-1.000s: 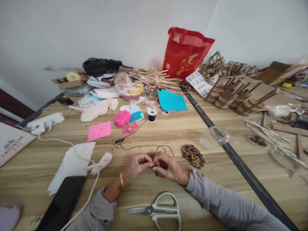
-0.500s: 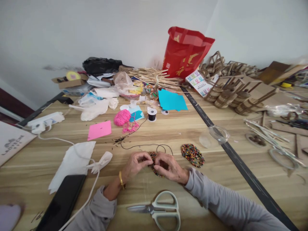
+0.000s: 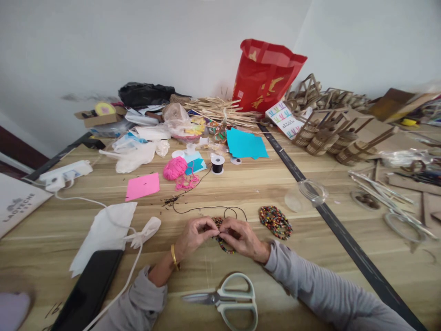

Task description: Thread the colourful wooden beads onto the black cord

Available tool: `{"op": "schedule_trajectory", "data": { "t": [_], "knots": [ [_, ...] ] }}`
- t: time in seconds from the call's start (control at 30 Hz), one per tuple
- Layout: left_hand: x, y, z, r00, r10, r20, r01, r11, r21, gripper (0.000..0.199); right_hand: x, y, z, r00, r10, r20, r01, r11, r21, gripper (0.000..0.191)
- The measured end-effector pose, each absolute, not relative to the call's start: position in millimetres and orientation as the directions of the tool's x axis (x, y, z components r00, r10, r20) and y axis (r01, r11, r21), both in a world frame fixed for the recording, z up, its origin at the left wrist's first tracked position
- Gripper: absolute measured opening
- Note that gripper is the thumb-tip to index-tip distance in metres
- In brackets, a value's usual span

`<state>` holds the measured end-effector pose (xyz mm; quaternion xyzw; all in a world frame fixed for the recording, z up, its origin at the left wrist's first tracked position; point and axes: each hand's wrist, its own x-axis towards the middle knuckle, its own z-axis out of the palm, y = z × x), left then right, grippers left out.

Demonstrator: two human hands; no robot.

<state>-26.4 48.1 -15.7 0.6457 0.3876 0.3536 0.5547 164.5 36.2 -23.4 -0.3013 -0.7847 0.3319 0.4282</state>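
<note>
A string of multicoloured beads [image 3: 225, 248] lies on the table beneath and between my hands, partly covered by them. My left hand [image 3: 195, 236], with a gold bracelet on its wrist, pinches thumb and forefinger at this bead string. Opposite it, the fingertips of my right hand [image 3: 243, 238] are also closed on the bead string and meet the left ones. The exact bit between the fingertips is too small to see. A black cord [image 3: 203, 209] runs behind my hands from a black spool [image 3: 217, 165]. A second heap of beads [image 3: 275, 223] rests to the right.
White-handled scissors [image 3: 237, 301] lie in front of me. At left are a black phone [image 3: 89, 289], white paper [image 3: 103, 234] and a cable. Pink yarn [image 3: 174, 168], blue sheets [image 3: 246, 143] and a red bag [image 3: 268, 78] stand further back. Small woven baskets [image 3: 322, 140] are at right.
My right hand's fingertips have moved slightly left and closed against those of my left hand. The left hand stays almost in place.
</note>
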Motion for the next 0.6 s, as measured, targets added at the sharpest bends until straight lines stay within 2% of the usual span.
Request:
{"op": "schedule_trajectory", "data": {
  "t": [0.6],
  "knots": [
    [-26.6,47.2,-14.1,0.411,0.911,0.036,0.145,-0.104,0.984,0.018,165.2,36.9,-23.3,-0.451,0.765,0.460,0.197,0.588,-0.785,0.016]
  ]
}}
